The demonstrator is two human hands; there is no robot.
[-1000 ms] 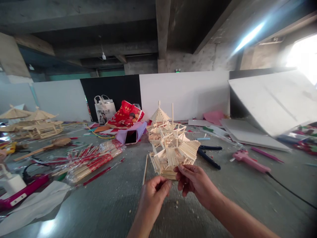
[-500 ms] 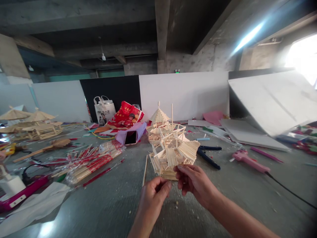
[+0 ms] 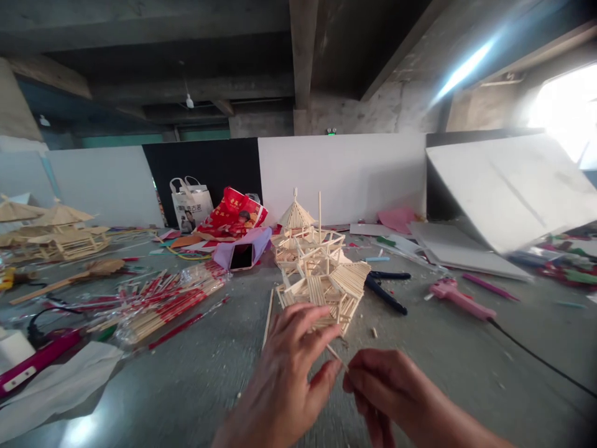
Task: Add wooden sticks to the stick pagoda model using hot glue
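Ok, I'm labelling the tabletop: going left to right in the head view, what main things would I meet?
Magenta power strip, bundled red-and-tan sticks, smartphone, wooden-stick pagoda model, dark blue tool handles, pink glue gun.

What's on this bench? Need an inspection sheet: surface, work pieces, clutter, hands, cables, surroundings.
Surface: grey tabletop, small scraps scattered on it.
Work pieces: stick-built model, standing upright ahead of the hands; thin stick at the right fingertips.
Clutter: plastic-wrapped stick bundle, phone, blue-handled tool (head hidden), pink glue gun.
Hands: right hand pinches the thin stick; left hand open, fingers spread in front of the model, contact unclear.
Cables: black cord from glue gun toward the picture's right edge; dark cord near the purple power strip.
Surroundings: red bag, white tote and white partition behind; slanted white board at right.
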